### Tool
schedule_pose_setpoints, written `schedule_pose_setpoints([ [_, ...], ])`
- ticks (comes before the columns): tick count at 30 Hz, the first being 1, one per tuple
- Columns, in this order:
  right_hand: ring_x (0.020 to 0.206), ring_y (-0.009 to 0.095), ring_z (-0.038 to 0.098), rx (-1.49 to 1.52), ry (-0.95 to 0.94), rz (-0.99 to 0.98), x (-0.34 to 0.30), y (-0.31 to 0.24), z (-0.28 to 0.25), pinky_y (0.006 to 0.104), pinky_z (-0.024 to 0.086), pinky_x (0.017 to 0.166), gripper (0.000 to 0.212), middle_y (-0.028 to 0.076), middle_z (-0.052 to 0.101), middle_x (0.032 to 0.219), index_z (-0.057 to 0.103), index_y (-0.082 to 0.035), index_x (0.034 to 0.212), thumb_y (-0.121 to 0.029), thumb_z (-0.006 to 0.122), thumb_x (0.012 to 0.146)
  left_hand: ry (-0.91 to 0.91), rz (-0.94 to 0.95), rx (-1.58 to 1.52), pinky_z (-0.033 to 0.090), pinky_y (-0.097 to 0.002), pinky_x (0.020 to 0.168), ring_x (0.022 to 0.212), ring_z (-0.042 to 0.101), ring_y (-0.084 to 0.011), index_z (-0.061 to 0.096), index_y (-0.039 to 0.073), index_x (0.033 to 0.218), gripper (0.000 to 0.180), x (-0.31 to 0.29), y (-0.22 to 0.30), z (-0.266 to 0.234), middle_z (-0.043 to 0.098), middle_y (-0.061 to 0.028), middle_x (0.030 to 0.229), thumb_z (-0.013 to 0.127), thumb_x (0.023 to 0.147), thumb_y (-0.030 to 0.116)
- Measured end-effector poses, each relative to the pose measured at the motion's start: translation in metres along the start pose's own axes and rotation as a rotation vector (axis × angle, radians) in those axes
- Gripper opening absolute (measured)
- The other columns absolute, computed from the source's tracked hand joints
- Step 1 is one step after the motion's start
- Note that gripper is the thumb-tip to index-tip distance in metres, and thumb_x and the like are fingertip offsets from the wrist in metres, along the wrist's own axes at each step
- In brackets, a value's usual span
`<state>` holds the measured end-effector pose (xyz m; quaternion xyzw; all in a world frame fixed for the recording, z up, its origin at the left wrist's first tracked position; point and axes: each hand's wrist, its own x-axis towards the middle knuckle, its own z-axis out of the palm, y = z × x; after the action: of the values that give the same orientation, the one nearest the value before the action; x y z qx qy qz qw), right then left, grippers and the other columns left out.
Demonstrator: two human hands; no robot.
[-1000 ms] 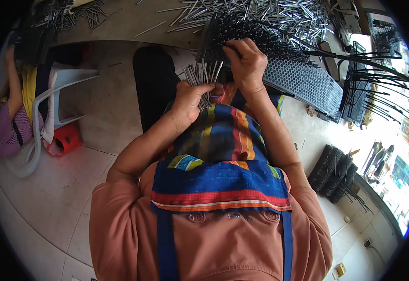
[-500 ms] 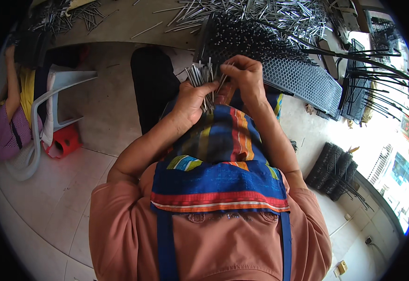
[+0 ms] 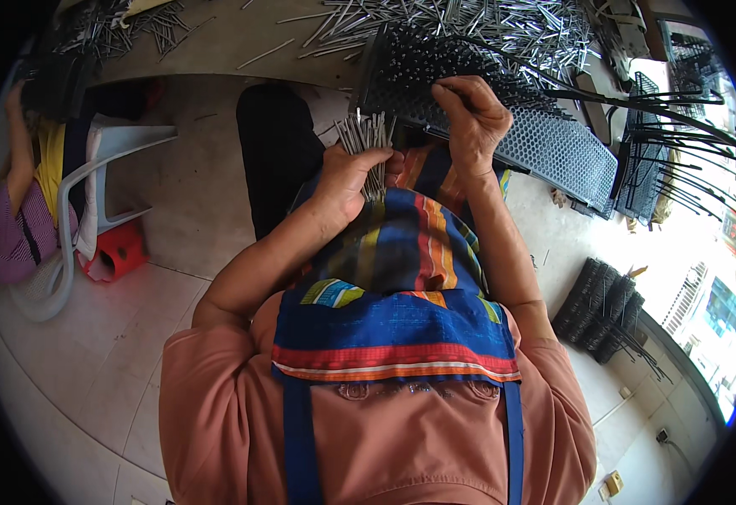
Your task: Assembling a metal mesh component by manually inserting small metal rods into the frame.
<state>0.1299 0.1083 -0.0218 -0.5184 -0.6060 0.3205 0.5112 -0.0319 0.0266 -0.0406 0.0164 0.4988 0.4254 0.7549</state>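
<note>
A bundle of thin metal rods (image 3: pixel 365 139) is gripped in my left hand (image 3: pixel 343 181), above the striped apron (image 3: pixel 431 240) on my lap. The thumb lies across the rods and their upper ends fan out. My right hand (image 3: pixel 476 122) is raised at the near edge of a perforated metal plate (image 3: pixel 553 150), its thumb and fingertips drawn together in a pinch. Whatever that pinch holds is too small or hidden to make out. Many rods stand in the holes on the plate's left and far part, while bare holes show toward its right end.
Loose metal rods (image 3: pixel 461 15) are heaped on the table (image 3: pixel 216 67) behind the plate. Black wire racks (image 3: pixel 637 181) stand to the right, with dark bundles (image 3: pixel 597 307) on the floor. At left, another person sits by a pale plastic chair (image 3: pixel 69 215) and a red container (image 3: pixel 115 252).
My right hand has left the rod bundle, moving right and away from me toward the perforated plate. My left hand keeps its grip on the bundle in nearly the same place.
</note>
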Motion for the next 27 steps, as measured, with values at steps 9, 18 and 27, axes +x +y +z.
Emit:
schedule_pose_setpoints([
  [9, 0.058, 0.009, 0.054, -0.303, -0.049, -0.069, -0.007, -0.003, 0.012, 0.0241, 0.042, 0.054, 0.015, 0.004, 0.061, 0.071, 0.074, -0.002, 0.089, 0.003, 0.074, 0.075, -0.005, 0.014, -0.037, 0.056, -0.0340, 0.057, 0.070, 0.070, -0.0233, 0.065, -0.002, 0.097, 0.012, -0.004, 0.001, 0.006, 0.070, -0.0152, 0.084, 0.065, 0.085, 0.000],
  [18, 0.060, 0.012, 0.061, -0.402, -0.216, -0.059, -0.013, -0.011, 0.002, 0.0255, 0.047, 0.056, 0.012, 0.005, 0.064, 0.070, 0.073, -0.002, 0.089, -0.004, 0.074, 0.076, -0.079, -0.046, -0.129, 0.056, -0.0329, 0.056, 0.070, 0.070, -0.0223, 0.065, -0.001, 0.099, 0.012, 0.001, 0.001, 0.004, 0.070, -0.0136, 0.084, 0.064, 0.087, 0.000],
  [27, 0.065, 0.002, 0.056, 0.164, 0.066, 0.271, -0.020, 0.001, -0.005, 0.0174, 0.044, 0.059, 0.011, -0.002, 0.065, 0.074, 0.068, -0.001, 0.090, 0.003, 0.071, 0.081, -0.057, -0.021, 0.063, 0.057, -0.0337, 0.060, 0.070, 0.070, -0.0221, 0.067, -0.001, 0.097, 0.016, -0.003, -0.010, -0.005, 0.071, -0.0129, 0.083, 0.062, 0.083, -0.005],
])
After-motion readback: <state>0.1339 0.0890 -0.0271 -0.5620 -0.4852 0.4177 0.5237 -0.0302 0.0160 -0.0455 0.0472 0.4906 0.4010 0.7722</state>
